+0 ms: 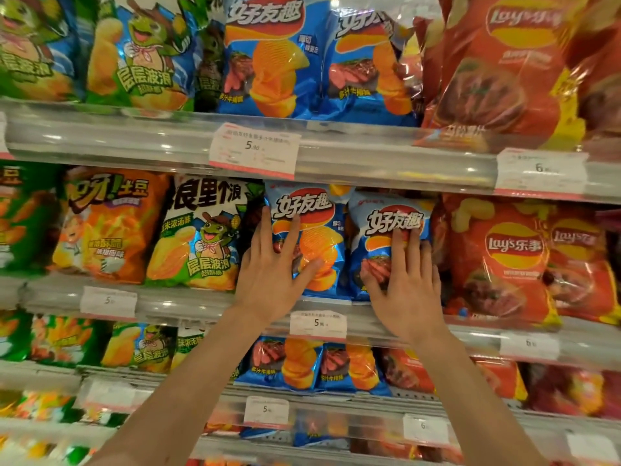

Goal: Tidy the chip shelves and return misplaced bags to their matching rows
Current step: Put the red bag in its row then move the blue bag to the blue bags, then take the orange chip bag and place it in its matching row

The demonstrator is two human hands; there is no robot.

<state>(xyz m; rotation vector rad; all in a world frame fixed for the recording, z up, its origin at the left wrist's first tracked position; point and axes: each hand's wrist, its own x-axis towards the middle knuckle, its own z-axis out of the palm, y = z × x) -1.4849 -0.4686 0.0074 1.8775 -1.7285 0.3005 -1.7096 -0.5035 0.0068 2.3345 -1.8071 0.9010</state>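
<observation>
Forearms rise bare from the bottom edge, elbows cut off by the frame. The left hand (268, 274) lies flat, fingers straight and spread, pressing the front of a blue bag (307, 243) on the middle shelf (188, 302); it grips nothing. The right hand (408, 280) rests the same way, released and flat, on a second blue bag (389, 230) just beside the first, its fingertips touching the red logo. Both bags stand upright in their row, glossy crinkled foil printed with ridged orange chips; their lower corners are hidden behind the hands. A white price tag (318, 324) sits on the clear plastic rail between the wrists. Left of the blue pair stands a white-and-green bag (201, 233) with a cartoon turtle, then an orange bag (111, 227). To the right are red bags (504, 260), shiny and puffed. The shelves below blur towards the bottom, their small print unreadable. Above, the top shelf (386, 156) carries more blue, green and red bags, tops cut off.
</observation>
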